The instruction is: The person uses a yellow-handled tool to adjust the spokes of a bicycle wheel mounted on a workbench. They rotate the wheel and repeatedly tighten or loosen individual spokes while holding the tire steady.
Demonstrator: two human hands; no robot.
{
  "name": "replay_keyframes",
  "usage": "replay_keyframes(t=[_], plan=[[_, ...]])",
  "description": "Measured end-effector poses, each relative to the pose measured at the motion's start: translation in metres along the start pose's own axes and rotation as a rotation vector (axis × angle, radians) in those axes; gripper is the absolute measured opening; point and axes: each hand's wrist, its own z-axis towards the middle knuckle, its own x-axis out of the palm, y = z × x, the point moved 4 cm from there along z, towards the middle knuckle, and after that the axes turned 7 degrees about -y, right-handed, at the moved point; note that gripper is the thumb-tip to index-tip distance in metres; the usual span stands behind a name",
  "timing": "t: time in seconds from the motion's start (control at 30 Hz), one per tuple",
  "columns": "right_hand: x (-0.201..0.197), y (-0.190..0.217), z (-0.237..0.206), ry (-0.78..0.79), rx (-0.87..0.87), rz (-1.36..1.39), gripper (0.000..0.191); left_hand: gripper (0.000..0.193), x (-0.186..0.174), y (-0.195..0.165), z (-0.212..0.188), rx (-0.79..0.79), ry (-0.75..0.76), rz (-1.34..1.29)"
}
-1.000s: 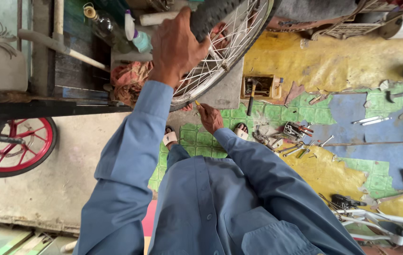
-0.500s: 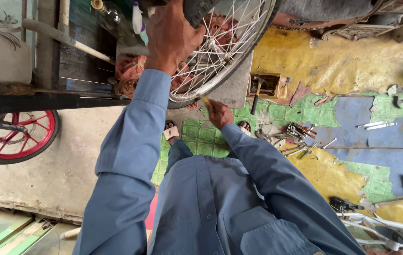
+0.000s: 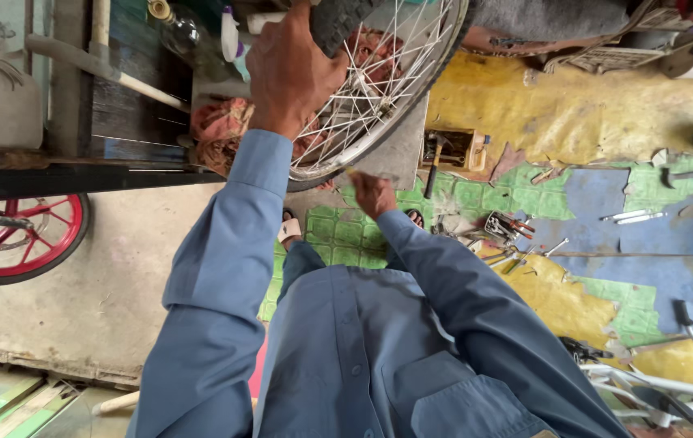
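A spoked bicycle wheel with a black tyre hangs in front of me at the top of the view. My left hand grips the tyre and rim at the top, its blue sleeve reaching up from the lower left. Just under the rim, my right hand pinches a thin metal rod that points toward the rim's lower edge. Both my feet in sandals stand on green patterned flooring below the wheel.
A dark wooden bench with a bottle and red rags is at left. A red wheel lies on the ground beneath it. A wooden box with a hammer and scattered pliers and wrenches lie at right. A white bicycle frame sits at the lower right.
My right hand has risen from the floor area to just under the rim, now holding the thin rod. My left hand stays clamped on the tyre.
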Motion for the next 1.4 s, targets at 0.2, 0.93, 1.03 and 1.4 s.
replay_keyframes(t=[0.2, 0.93, 1.03, 1.4], plan=[[-0.012, 0.011, -0.005, 0.023, -0.07, -0.068, 0.027, 0.054, 0.001, -0.002, -0.004, 0.055, -0.077, 0.051], [0.001, 0.003, -0.025, -0.006, 0.04, -0.012, 0.029, 0.049, 0.0, -0.001, -0.015, 0.03, -0.068, -0.051], [0.003, 0.003, -0.028, -0.078, 0.035, -0.008, 0.03, 0.051, 0.005, 0.004, -0.016, 0.04, -0.043, -0.067], [0.015, 0.0, -0.001, 0.002, 0.084, -0.155, 0.033, 0.057, -0.008, -0.006, -0.032, 0.165, -0.271, 0.035]])
